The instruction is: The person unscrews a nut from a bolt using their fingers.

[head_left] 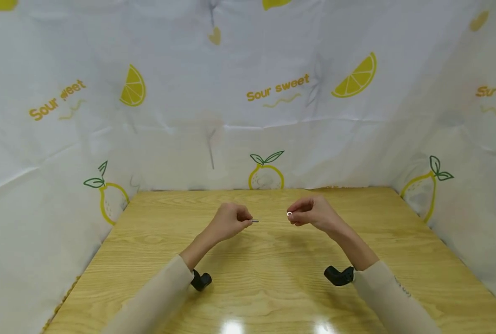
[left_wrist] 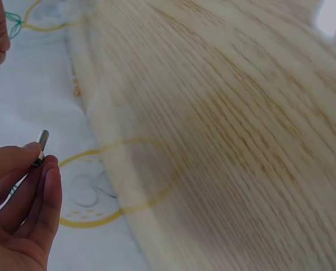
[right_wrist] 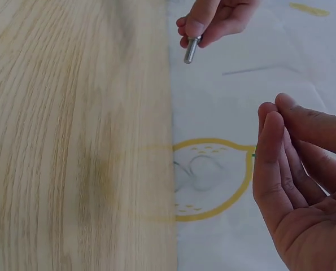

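My left hand [head_left: 228, 221] pinches a short silvery bolt [head_left: 255, 221] between thumb and fingertips, its shank sticking out toward the right. In the left wrist view the bolt [left_wrist: 42, 139] points up from the fingertips, and the right wrist view shows the bolt [right_wrist: 190, 51] from the other side. Across a small gap, my right hand [head_left: 314, 215] pinches a small pale ring [head_left: 289, 214], washer-like, at its fingertips. The right wrist view shows this hand [right_wrist: 297, 164] with thumb and fingers together, the ring hidden. Both hands are held above the wooden table, apart from each other.
The wood-grain table [head_left: 269, 287] spreads below both hands. White cloth [head_left: 181, 93] with lemon prints stands behind it and along both sides. A black wrist mount [head_left: 202, 280] sits at the left cuff, another black mount [head_left: 339, 275] at the right cuff.
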The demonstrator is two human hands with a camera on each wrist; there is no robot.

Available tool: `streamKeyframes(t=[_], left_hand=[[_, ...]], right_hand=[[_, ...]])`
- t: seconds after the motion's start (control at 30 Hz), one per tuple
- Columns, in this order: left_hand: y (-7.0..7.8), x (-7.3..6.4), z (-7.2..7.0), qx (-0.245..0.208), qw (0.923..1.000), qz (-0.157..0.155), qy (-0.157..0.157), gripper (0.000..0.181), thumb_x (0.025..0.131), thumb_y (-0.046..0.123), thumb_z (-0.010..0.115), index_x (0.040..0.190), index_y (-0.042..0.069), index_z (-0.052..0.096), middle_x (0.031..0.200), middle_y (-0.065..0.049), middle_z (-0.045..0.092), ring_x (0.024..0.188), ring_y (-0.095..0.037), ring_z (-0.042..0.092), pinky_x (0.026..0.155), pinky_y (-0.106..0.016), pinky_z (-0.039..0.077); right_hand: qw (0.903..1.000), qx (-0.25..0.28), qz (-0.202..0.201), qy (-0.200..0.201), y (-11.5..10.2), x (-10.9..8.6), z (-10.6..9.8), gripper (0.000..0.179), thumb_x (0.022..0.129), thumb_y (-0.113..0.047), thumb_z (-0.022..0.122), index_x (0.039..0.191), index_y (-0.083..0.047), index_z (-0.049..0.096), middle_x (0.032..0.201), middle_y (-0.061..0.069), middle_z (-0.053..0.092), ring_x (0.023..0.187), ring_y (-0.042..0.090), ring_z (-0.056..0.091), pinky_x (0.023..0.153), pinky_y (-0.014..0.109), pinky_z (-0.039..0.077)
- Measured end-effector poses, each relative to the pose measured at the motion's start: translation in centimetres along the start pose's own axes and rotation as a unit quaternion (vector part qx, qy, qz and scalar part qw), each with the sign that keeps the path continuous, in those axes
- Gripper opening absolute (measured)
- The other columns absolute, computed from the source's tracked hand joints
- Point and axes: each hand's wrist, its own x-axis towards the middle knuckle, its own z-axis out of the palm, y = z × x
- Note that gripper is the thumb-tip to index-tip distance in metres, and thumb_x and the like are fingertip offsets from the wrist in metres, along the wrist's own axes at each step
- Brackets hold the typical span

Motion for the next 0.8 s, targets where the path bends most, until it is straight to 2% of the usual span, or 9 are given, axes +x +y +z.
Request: streamKeyframes(t=[0.1, 0.27, 0.47, 0.6, 0.8], left_hand=[[-1.0, 0.5, 0.6, 0.036, 0.9989, 0.004, -0.029, 0.006, 0.092, 0.009, 0.077, 0.090, 0.004, 0.080, 0.084, -0.004, 0.079, 0.071, -0.008, 0.071, 0.062, -0.019, 0.056], [-2.0, 1.0, 1.6, 0.086, 0.9935, 0.011, -0.074, 0.006, 0.094, 0.010, 0.075, 0.092, 0.007, 0.080, 0.087, -0.004, 0.078, 0.075, -0.011, 0.071, 0.066, -0.021, 0.057], [-2.3, 1.4, 2.2, 0.169, 0.9781, 0.012, -0.122, 0.008, 0.096, 0.013, 0.074, 0.092, 0.012, 0.081, 0.088, -0.001, 0.077, 0.075, -0.009, 0.066, 0.069, -0.022, 0.055], [-2.3, 1.6, 2.3, 0.208, 0.9684, 0.022, -0.136, 0.012, 0.096, 0.012, 0.074, 0.086, 0.014, 0.080, 0.083, 0.002, 0.075, 0.069, -0.007, 0.059, 0.067, -0.021, 0.051], [-2.2, 1.7, 2.5, 0.212, 0.9669, 0.021, -0.140, 0.017, 0.096, 0.011, 0.073, 0.080, 0.014, 0.077, 0.079, 0.003, 0.072, 0.064, -0.006, 0.051, 0.063, -0.020, 0.045]], right_hand=[[0.9998, -0.009, 0.002, -0.018, 0.5, 0.4, 0.0, 0.022, 0.096, -0.004, 0.072, 0.114, 0.009, 0.072, 0.102, 0.021, 0.075, 0.089, 0.021, 0.077, 0.082, 0.037, 0.066], [0.9988, -0.032, -0.007, -0.036, 1.2, 1.0, -0.1, 0.021, 0.097, -0.004, 0.070, 0.113, 0.009, 0.072, 0.103, 0.022, 0.075, 0.092, 0.026, 0.077, 0.086, 0.045, 0.065], [0.9973, -0.055, 0.002, -0.049, 1.8, 1.5, 0.0, 0.022, 0.097, -0.007, 0.071, 0.112, 0.010, 0.072, 0.104, 0.027, 0.074, 0.094, 0.037, 0.075, 0.087, 0.049, 0.065], [0.9959, -0.075, 0.009, -0.049, 1.8, 2.1, 0.2, 0.024, 0.097, -0.007, 0.071, 0.111, 0.012, 0.072, 0.102, 0.028, 0.075, 0.094, 0.042, 0.075, 0.085, 0.051, 0.065], [0.9903, -0.124, 0.004, -0.063, 2.6, 3.1, 0.7, 0.018, 0.095, -0.009, 0.073, 0.103, 0.007, 0.075, 0.098, 0.030, 0.074, 0.085, 0.040, 0.074, 0.078, 0.050, 0.065]])
